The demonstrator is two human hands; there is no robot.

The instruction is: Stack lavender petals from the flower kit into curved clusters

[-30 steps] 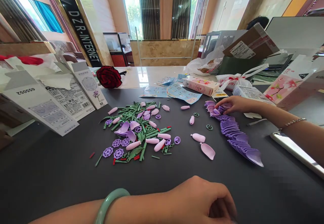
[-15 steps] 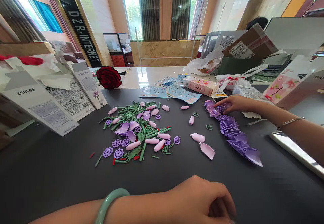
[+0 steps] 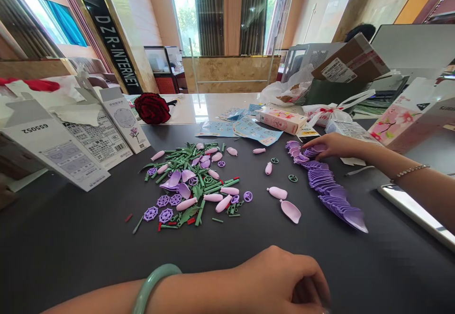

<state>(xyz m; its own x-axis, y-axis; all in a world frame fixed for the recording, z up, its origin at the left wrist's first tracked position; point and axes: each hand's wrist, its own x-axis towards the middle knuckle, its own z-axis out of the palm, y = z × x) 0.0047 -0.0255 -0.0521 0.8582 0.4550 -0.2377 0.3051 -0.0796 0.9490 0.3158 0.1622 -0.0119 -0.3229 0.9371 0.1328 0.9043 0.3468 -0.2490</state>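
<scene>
**Q:** Where are your hands?

**A:** My right hand [image 3: 336,146] lies curved on the row of lilac plastic petals [image 3: 329,181], centre right; can't tell if it's pinching any; my left hand [image 3: 277,281] is curled at the bottom edge, fingertips cut off; can't tell there either.

**Q:** Readable writing?

**A:** "655052" on the carton [image 3: 35,131], left; "DZ R-INTERNET" on the banner [image 3: 104,30], upper left; the small print is unreadable.

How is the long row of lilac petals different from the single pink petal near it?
The row of lilac petals is darker purple; the single pink petal is paler. The lilac petals overlap in a long curve; the pink petal lies alone. The right hand touches the lilac petals' far end, not the pink petal. Both are smooth scoop shapes on the dark table.
</scene>
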